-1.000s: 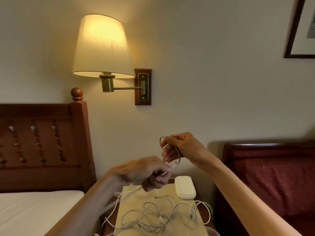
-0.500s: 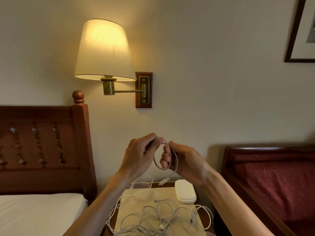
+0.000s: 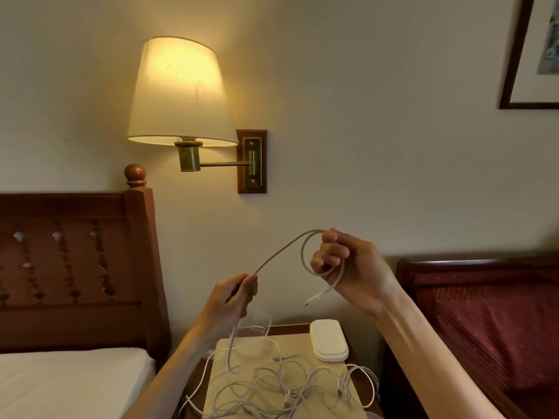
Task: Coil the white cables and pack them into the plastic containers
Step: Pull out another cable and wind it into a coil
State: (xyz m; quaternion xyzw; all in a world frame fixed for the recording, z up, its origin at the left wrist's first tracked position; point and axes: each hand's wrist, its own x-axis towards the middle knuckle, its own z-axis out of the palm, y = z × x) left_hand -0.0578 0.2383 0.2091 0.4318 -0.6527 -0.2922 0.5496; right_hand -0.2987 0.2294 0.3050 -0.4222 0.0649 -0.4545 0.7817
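Note:
My right hand [image 3: 348, 267] grips a small loop of white cable [image 3: 302, 258] at chest height, and the cable's plug end [image 3: 314, 297] dangles below the fingers. My left hand [image 3: 233, 297] pinches the same cable lower and to the left, with the rest trailing down to the nightstand. A tangle of several white cables [image 3: 287, 385] lies on a pale mat. A clear plastic container [image 3: 254, 323] stands behind my left hand, partly hidden. A white closed case [image 3: 328, 340] sits at the back right of the nightstand.
A wooden nightstand [image 3: 360, 379] stands between a bed with a wooden headboard [image 3: 75, 267] on the left and a red upholstered piece [image 3: 484, 313] on the right. A lit wall lamp [image 3: 181, 95] hangs above. A framed picture [image 3: 532, 52] hangs top right.
My hands have drawn apart: the left has slid down and left along the cable, while the right keeps the loop and has moved a little to the right.

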